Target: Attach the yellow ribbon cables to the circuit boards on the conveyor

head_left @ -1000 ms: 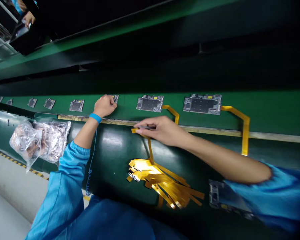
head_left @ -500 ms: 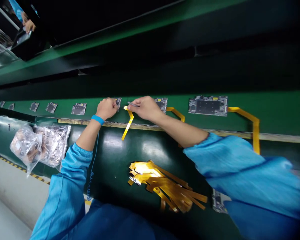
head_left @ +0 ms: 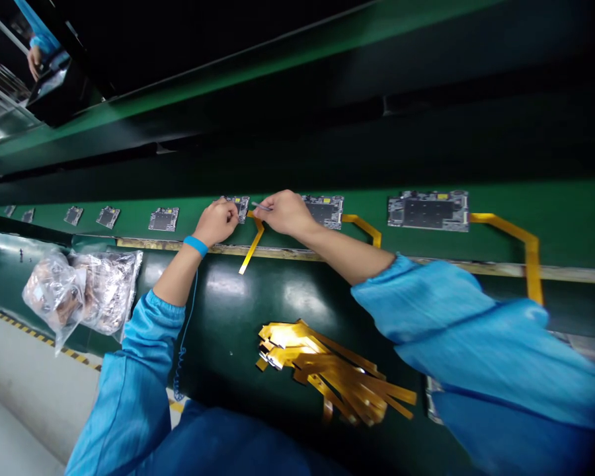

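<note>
My left hand (head_left: 218,222) is closed on the near left part of a circuit board (head_left: 242,209) lying on the green belt; its fingers hide part of the board. A thin grey stick-like tool (head_left: 262,207) is pinched in my right hand (head_left: 288,213), its tip pointing left toward that board. Between the hands a gold flat flex cable (head_left: 252,248) has its upper end at the board's right edge and its tail hanging over the belt's near rim. Whether the end is joined to the board I cannot tell. Around my left wrist is a blue strap (head_left: 196,246) with a coiled cord.
Boards with flex cables lie rightward, including one board (head_left: 428,211); several bare boards (head_left: 163,219) lie leftward. A pile of gold flex cables (head_left: 327,370) rests on the near green surface. Clear plastic bags (head_left: 104,291) lie left. A co-worker's hand (head_left: 34,63) shows far left.
The boards on the belt have shifted right. My left hand has moved slightly right with its board, whose edge now meets the flex cable's end. My right hand has barely moved.
</note>
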Demonstrator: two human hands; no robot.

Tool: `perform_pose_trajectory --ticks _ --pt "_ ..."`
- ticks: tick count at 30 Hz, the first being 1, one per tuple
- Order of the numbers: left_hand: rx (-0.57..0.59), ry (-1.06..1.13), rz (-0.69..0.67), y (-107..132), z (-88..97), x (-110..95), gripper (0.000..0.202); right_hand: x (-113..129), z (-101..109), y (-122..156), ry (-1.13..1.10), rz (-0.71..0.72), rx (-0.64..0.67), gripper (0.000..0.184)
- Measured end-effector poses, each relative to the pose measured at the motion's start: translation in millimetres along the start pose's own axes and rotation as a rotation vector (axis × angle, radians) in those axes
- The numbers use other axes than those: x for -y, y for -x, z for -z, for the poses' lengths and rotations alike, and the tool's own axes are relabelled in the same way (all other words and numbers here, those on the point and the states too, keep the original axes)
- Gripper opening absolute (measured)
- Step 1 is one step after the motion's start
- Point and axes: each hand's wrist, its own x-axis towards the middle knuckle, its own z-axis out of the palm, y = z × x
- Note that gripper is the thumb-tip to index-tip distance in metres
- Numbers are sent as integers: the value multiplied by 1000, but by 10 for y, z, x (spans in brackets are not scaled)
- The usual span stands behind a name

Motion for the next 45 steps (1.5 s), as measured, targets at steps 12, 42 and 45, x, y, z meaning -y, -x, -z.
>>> perform_pose_trajectory --ticks 12,42,45 --pt "-12 67 -118 36 -129 5 14 -130 101 -94 57 21 46 14" --pt "150 -226 -372 169 -238 -184 54 -155 335 -74 204 -5 91 15" --pt "173 -273 -374 157 -234 -251 55 -237 353 -28 249 101 69 23"
